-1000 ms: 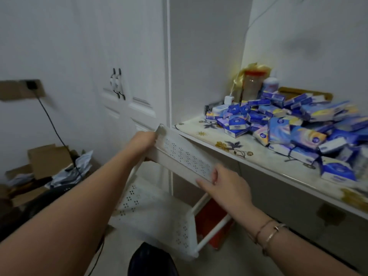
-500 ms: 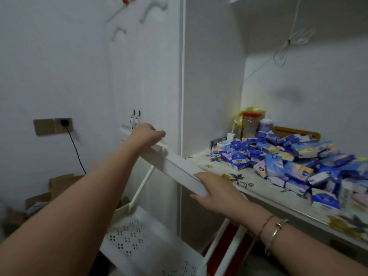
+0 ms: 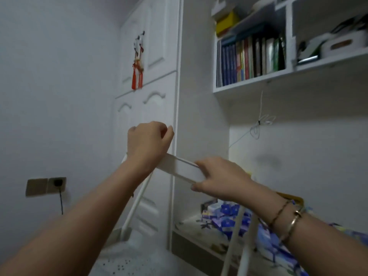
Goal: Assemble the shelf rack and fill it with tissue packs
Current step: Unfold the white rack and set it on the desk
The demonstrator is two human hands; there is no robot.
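Here both arms reach forward and up: the left hand (image 3: 148,143) curls its grip over the far end of the white plastic shelf tray (image 3: 180,170), and the right hand (image 3: 221,179) pinches the near end. The tray's long axis slants down to the right, above the blue tissue packs (image 3: 226,217) on the tabletop (image 3: 191,228).

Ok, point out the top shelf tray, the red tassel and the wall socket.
top shelf tray (image 3: 182,171): head view, on its bare side wall between the hands.
red tassel (image 3: 137,77): head view, on the hanging red strands.
wall socket (image 3: 57,183): head view, on the plug.
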